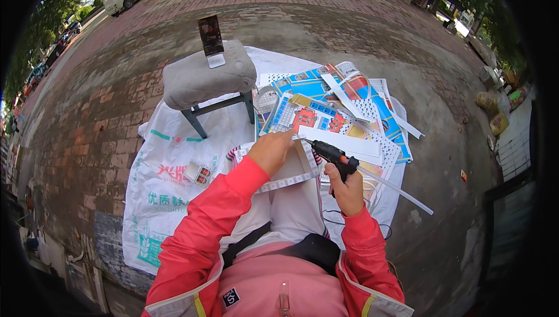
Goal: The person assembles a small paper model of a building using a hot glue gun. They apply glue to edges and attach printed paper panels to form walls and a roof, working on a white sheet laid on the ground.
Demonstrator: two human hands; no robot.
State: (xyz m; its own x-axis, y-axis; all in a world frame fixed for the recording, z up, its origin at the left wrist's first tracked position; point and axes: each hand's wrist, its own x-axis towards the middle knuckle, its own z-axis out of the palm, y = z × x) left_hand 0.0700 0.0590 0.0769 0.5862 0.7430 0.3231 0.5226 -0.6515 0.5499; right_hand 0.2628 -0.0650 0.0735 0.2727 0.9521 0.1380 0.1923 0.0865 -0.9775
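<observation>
Pressing our left hand [271,151] flat on the white card piece [294,165] over our lap, right hand [347,192] clamped on the glue gun [332,155] whose nozzle pointed at it, we judged hot glue might burn nearby fingertips.

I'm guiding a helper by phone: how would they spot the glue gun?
Start at the white printed sack spread on the pavement. Near its right side, over the card sheets, the right hand grips the glue gun: black with an orange band and a clear stick trailing behind.
</observation>
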